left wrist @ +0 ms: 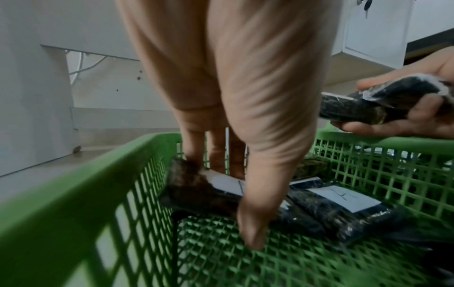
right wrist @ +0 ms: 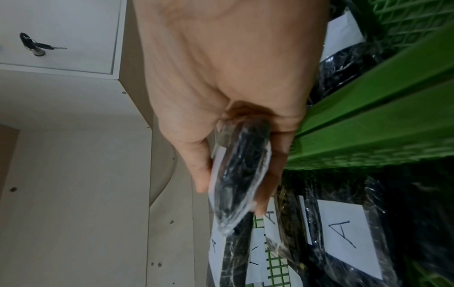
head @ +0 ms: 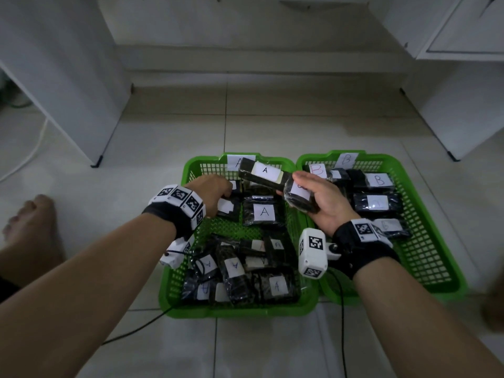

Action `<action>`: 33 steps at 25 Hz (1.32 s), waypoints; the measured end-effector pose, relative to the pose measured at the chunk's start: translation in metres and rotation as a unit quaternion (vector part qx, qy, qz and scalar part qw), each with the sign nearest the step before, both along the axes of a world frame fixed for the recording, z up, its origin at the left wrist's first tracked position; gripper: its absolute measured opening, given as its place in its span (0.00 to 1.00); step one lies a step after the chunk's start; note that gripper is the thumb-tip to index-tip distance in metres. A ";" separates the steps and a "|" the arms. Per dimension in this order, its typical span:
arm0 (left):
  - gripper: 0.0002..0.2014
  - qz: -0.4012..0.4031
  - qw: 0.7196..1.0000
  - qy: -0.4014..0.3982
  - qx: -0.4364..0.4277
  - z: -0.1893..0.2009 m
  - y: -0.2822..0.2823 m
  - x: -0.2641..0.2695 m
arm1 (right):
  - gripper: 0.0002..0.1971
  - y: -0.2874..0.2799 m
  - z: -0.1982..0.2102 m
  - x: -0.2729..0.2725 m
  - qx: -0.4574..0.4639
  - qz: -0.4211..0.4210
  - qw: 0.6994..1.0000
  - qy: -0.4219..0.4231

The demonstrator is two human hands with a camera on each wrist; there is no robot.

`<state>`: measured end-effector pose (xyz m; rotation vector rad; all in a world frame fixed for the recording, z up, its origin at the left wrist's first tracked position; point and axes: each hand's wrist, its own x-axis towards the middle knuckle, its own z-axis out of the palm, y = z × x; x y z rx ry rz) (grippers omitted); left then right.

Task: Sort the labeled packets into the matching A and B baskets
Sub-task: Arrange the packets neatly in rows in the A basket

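Note:
Two green baskets stand side by side on the floor: basket A (head: pixel 174 268) on the left and basket B (head: pixel 436 241) on the right. Each holds several black wrapped packets with white labels, such as an A packet (head: pixel 264 212) and a B packet (head: pixel 379 181). My left hand (head: pixel 226 192) reaches into the far left of basket A and pinches a packet (left wrist: pixel 196 192) between fingers and thumb (left wrist: pixel 253 223). Above the gap between the baskets, my right hand (head: pixel 313 192) grips two packets: a long one labeled A (head: pixel 261 173) and a shorter one (head: pixel 300 199) whose letter is half hidden.
A bare foot (head: pixel 32 227) rests on the tiled floor to the left. White cabinets (head: pixel 68 91) flank the space on both sides, with a step behind. A black cable (head: pixel 136 328) trails from the left wrist across the floor in front of basket A.

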<state>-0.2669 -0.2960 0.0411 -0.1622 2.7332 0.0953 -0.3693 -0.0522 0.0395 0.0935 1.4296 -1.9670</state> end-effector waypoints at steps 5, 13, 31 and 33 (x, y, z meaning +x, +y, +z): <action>0.32 0.025 0.999 0.009 -0.035 -0.001 0.004 0.002 | 0.21 -0.001 -0.003 -0.002 0.009 -0.001 1.000 0.003; 0.13 0.069 0.994 -0.085 0.017 0.001 0.002 0.008 | 0.22 -0.002 -0.002 -0.001 0.038 0.010 0.999 0.032; 0.22 0.052 0.991 0.124 -0.023 0.014 -0.023 -0.008 | 0.13 -0.008 -0.012 -0.011 0.124 -0.008 0.990 0.069; 0.21 0.037 0.991 0.100 -0.085 0.010 -0.019 -0.014 | 0.18 -0.003 -0.016 -0.011 0.100 0.000 0.994 0.041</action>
